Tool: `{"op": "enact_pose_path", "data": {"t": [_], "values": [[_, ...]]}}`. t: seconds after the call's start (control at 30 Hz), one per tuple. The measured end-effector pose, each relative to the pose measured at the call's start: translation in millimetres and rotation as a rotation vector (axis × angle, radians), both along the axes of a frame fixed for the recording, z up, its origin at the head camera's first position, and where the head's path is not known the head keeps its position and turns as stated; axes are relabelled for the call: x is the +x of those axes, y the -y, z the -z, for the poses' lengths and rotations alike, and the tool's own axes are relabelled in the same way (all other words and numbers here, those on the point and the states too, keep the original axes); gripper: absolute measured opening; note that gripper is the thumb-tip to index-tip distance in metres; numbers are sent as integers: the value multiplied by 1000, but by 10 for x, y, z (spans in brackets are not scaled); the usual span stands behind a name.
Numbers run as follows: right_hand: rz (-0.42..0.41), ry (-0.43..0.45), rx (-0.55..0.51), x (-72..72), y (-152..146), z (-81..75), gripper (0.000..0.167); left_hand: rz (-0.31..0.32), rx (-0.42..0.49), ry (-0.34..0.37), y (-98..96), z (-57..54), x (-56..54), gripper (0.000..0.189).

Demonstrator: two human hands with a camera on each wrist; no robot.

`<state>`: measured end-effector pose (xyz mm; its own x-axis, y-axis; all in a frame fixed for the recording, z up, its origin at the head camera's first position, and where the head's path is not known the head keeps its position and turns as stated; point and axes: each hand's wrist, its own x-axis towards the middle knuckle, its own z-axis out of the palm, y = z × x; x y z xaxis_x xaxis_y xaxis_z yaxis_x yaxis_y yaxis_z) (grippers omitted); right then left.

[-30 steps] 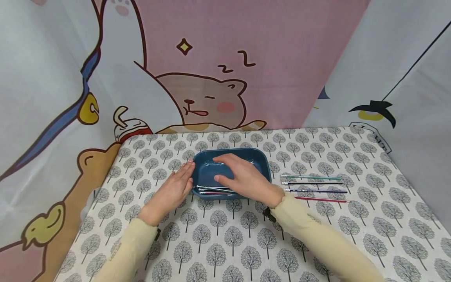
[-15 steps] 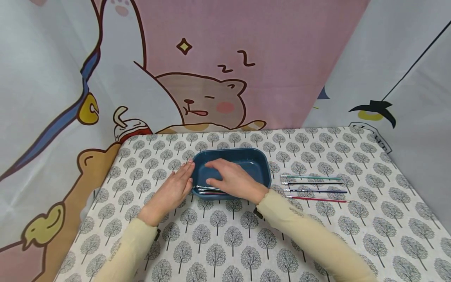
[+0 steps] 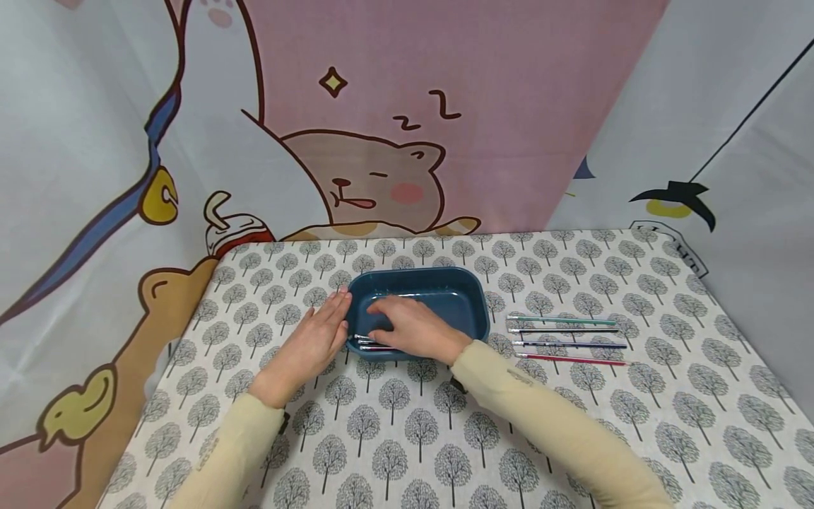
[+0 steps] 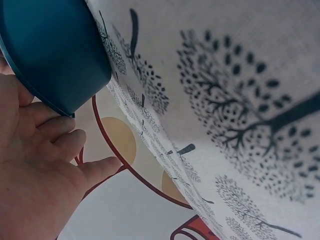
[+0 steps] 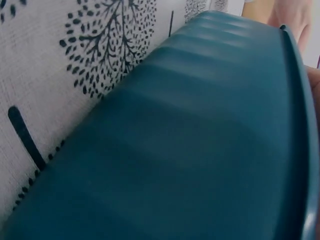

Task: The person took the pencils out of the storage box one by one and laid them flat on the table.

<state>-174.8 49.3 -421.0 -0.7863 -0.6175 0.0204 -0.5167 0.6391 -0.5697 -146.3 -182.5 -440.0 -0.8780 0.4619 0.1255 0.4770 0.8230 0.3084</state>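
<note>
Nearest us, two cream sleeves (image 3: 547, 424) run up over a tree-printed cloth that covers the surface (image 3: 407, 438), a woven, matte fabric by the look of the wrist views. The left hand (image 3: 311, 343) lies flat on the cloth, fingers straight and together, their tips pressed to the left wall of the tray (image 3: 467, 286); it grips nothing. The right hand (image 3: 410, 329) reaches into the tray, palm down, fingers loosely bent over the pens there (image 3: 367, 343). Whether it pinches one I cannot tell; the hand covers them. Only their silvery ends poke out at the tray's near-left corner.

How far along? Judging by how things lie, roughly halfway: a few pens are in the tray, and four pens (image 3: 566, 338) wait in a neat parallel row on the cloth just right of it, thin sticks in green, dark, blue and red.

The tray is a rounded rectangle, deep teal, smooth and glossy like plastic, with a rolled rim and faint ribs on its outer wall. Behind it all hangs a cartoon curtain (image 3: 381, 141), pink and white.
</note>
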Motion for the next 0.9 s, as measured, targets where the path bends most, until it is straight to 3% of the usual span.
{"op": "enact_pose_path", "data": {"t": [0.67,0.9], "values": [[-40,117,102,-126,38,113,41,8,-1,4,3,-11,3,54],[-52,121,122,-138,45,109,21,15,6,-6,4,-7,-3,53]]}}
